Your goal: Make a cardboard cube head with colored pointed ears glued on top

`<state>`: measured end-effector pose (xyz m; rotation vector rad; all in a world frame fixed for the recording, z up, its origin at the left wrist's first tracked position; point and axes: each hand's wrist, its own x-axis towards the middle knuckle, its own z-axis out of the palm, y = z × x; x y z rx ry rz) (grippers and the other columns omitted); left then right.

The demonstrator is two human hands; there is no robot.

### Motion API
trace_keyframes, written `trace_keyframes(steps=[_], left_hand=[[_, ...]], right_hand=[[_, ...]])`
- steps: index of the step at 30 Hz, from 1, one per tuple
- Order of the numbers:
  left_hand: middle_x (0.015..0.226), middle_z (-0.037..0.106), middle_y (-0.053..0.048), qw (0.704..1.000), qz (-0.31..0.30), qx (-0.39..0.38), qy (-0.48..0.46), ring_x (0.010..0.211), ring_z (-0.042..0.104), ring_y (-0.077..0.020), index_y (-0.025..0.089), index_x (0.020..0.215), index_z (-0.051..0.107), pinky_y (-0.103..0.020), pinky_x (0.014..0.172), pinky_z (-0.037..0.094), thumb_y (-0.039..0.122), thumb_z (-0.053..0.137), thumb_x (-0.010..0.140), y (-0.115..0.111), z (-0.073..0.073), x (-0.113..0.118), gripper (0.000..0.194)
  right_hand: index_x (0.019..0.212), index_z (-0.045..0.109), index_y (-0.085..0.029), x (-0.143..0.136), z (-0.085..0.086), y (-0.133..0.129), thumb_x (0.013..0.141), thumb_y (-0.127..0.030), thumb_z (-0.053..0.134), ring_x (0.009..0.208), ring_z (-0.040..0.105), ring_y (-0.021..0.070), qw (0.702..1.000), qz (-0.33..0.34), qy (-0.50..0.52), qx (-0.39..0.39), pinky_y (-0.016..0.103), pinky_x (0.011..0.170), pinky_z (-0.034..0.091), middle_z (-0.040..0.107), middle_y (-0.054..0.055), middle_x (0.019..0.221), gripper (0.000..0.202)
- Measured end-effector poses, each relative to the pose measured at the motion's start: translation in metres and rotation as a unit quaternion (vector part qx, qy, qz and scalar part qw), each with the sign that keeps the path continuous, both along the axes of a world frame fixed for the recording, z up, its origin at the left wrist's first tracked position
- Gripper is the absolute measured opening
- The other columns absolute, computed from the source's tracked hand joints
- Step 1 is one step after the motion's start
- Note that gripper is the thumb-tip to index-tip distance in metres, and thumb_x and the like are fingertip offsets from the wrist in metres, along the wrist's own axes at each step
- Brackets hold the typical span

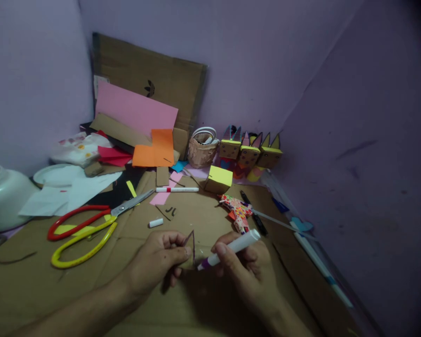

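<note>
My left hand pinches a small triangular piece of cardboard that has a dark purple line along its edge. In my right hand is a white marker with a purple tip end, held like a pen. Its tip is at the lower right corner of the cardboard piece; whether they touch I cannot tell. A white marker cap lies on the cardboard beyond my left hand. Just past my right hand rests a hot glue gun covered in patterned, mostly red and white wrapping.
Scissors with red and yellow handles lie open at left, near a white pot. Behind are another marker, a yellow-topped box, orange paper, a small basket and several eared box figures by the wall.
</note>
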<state>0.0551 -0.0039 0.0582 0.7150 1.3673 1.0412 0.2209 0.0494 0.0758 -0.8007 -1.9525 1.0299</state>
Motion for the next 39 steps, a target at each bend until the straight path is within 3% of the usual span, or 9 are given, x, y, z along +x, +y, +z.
trace_keyframes(steps=[7, 19, 24, 31, 39], left_hand=[[0.044, 0.048, 0.006, 1.0, -0.007, -0.004, 0.018, 0.034, 0.04, -0.0064, 0.016, 0.067, 0.053, -0.016, 0.031, 0.03, 0.035, 0.062, 0.063, 0.0, 0.001, -0.001, 0.021], [0.039, 0.047, 0.006, 1.0, 0.0, -0.026, 0.009, 0.03, 0.037, -0.0055, 0.017, 0.064, 0.051, -0.014, 0.029, 0.025, 0.039, 0.063, 0.059, -0.002, 0.008, 0.001, 0.025], [0.04, 0.047, 0.007, 1.0, 0.008, -0.018, 0.003, 0.031, 0.037, -0.0059, 0.018, 0.064, 0.05, -0.015, 0.028, 0.025, 0.037, 0.062, 0.059, 0.0, 0.0, 0.0, 0.023], [0.039, 0.047, 0.007, 1.0, 0.002, -0.015, 0.016, 0.03, 0.037, -0.0056, 0.017, 0.064, 0.051, -0.015, 0.029, 0.025, 0.037, 0.061, 0.062, -0.002, 0.001, -0.001, 0.022], [0.044, 0.049, 0.006, 1.0, 0.0, -0.006, 0.005, 0.033, 0.04, -0.0061, 0.016, 0.066, 0.053, -0.015, 0.029, 0.028, 0.036, 0.065, 0.062, -0.002, 0.001, -0.004, 0.023]], right_hand=[[0.07, 0.065, -0.015, 0.003, -0.002, 0.002, 0.086, -0.034, 0.053, 0.046, 0.058, 0.0144, 0.997, -0.056, 0.045, 0.011, 0.024, 0.046, 0.043, 0.062, 0.002, 0.05, 0.028], [0.067, 0.064, -0.017, 0.001, -0.003, 0.0, 0.086, -0.032, 0.053, 0.042, 0.056, 0.0125, 0.999, -0.032, 0.003, 0.031, 0.022, 0.042, 0.04, 0.06, 0.0, 0.048, 0.027], [0.071, 0.065, -0.016, 0.004, -0.007, 0.002, 0.086, -0.034, 0.053, 0.042, 0.057, 0.0136, 0.998, -0.042, 0.038, 0.005, 0.022, 0.04, 0.041, 0.06, 0.001, 0.047, 0.027], [0.075, 0.067, -0.018, 0.001, -0.008, 0.001, 0.084, -0.03, 0.055, 0.047, 0.059, 0.0142, 0.996, -0.059, 0.026, 0.058, 0.023, 0.045, 0.044, 0.064, 0.001, 0.054, 0.02], [0.069, 0.065, -0.016, 0.004, -0.003, 0.001, 0.087, -0.031, 0.053, 0.045, 0.058, 0.0138, 0.999, -0.031, 0.024, 0.024, 0.023, 0.042, 0.043, 0.062, 0.002, 0.049, 0.027]])
